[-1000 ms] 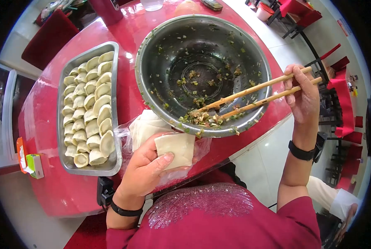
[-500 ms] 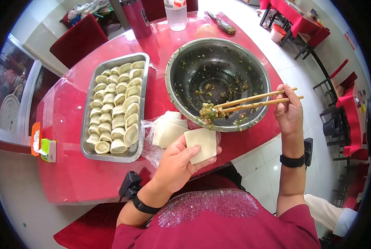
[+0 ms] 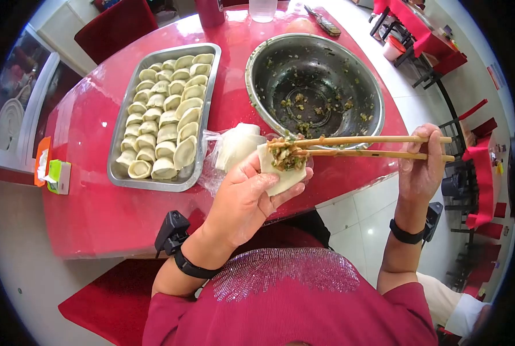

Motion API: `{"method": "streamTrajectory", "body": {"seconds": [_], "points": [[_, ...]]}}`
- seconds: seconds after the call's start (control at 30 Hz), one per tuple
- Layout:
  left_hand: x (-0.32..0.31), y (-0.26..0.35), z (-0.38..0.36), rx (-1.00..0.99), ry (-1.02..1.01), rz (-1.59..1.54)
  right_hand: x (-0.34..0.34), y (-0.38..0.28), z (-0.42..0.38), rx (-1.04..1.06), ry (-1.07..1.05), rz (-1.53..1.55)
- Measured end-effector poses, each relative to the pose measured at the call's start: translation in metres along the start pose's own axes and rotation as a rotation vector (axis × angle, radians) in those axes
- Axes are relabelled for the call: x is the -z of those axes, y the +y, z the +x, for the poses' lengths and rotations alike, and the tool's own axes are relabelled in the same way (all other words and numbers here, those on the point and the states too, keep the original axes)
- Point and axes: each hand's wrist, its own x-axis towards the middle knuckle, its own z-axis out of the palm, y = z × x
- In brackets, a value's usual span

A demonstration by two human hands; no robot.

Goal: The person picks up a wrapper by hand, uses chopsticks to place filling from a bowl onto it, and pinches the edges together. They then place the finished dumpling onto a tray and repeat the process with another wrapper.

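Metal bowl (image 3: 315, 49), its inner wall flecked with chopped filling, on the red bench (image 3: 119, 222). Left hand (image 3: 240, 199) grips a pale square wrapper (image 3: 280, 180) near the bowl's lower rim, beside the wrapper stack (image 3: 238, 145). Right hand (image 3: 421, 167) grips wooden chopsticks (image 3: 378, 153), their tips at a clump of filling (image 3: 286, 154) on the wrapper. Metal tray (image 3: 179, 183) at left, holding rows of dumplings (image 3: 166, 118).

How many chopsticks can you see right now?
2. The right hand holds both: the upper chopstick and the lower chopstick. Their far tips meet the filling on the wrapper in the left hand. I see no others.
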Motion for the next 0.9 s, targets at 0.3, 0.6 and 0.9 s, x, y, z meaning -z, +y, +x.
{"method": "streamTrajectory", "body": {"seconds": [0.3,0.6,0.9], "points": [[-0.001,-0.005,-0.001,-0.057,-0.016,0.034,0.013,-0.012,-0.008,0.026,0.068,0.106],[-0.001,-0.014,-0.004,-0.093,0.019,0.004,0.008,-0.011,-0.003,0.058,0.144,-0.458],[0.003,-0.026,-0.034,-0.127,0.065,-0.033,0.006,0.024,-0.029,-0.357,0.152,-0.131]]}}
